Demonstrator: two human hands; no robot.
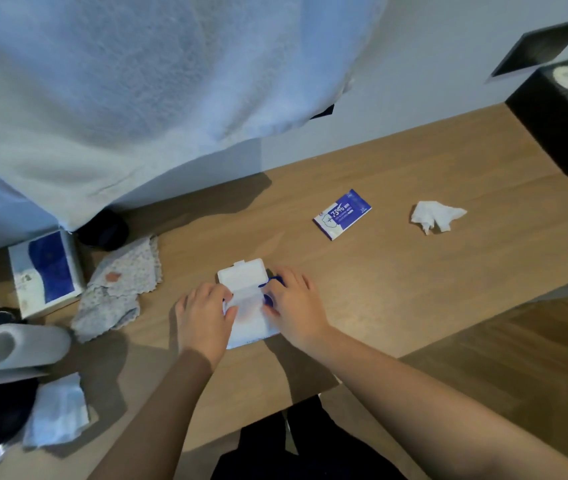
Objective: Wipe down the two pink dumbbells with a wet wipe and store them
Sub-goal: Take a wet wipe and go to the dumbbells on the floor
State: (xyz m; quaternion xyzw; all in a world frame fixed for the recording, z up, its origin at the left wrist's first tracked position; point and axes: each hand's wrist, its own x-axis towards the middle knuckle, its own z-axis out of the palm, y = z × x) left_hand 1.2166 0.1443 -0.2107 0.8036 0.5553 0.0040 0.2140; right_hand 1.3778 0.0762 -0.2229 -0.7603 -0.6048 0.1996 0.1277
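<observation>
Forearms reach forward, left hand (204, 315) and right hand (294, 306) gripping the open wipe pack (246, 308) with curled fingers.

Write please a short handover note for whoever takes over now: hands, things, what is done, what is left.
Left hand grips the wipe pack on the table, lid flipped open.
Right hand has fingertips at the opening; whether it pinches a wipe is unclear.
A blue sachet and a crumpled wipe lie further right.
Pink dumbbells: not in view.
Done: pack opened.
Left: pull a wipe, wipe both dumbbells, store them.
</observation>
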